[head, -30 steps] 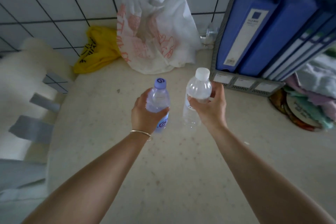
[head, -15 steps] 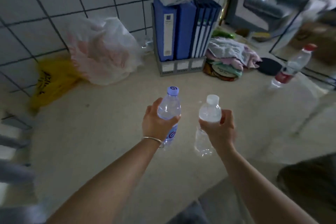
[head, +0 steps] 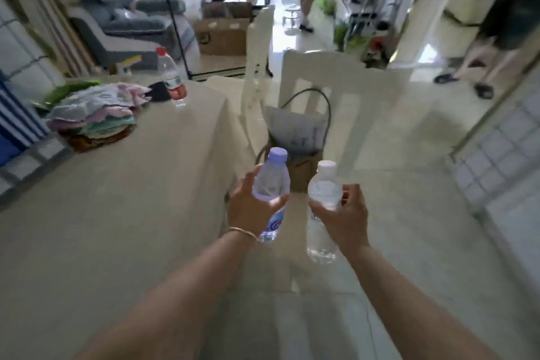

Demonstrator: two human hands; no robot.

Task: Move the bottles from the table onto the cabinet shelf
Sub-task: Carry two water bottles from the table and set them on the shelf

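Carrying goes best with both bottles kept upright and apart while the person looks for the cabinet shelf, which is not in view. The left hand (head: 248,207) grips a purple-capped bottle (head: 270,190); the right hand (head: 344,213) grips a white-capped bottle (head: 323,204). A red-capped bottle (head: 171,76) stands on the tabletop (head: 117,199). Its red label and the blue mark on the purple-capped one are too blurred to read.

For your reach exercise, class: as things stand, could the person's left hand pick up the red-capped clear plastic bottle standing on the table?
Probably not yet. The left hand already grips a purple-capped clear bottle, and the red-capped clear plastic bottle stands at the table's far edge, well beyond that hand.
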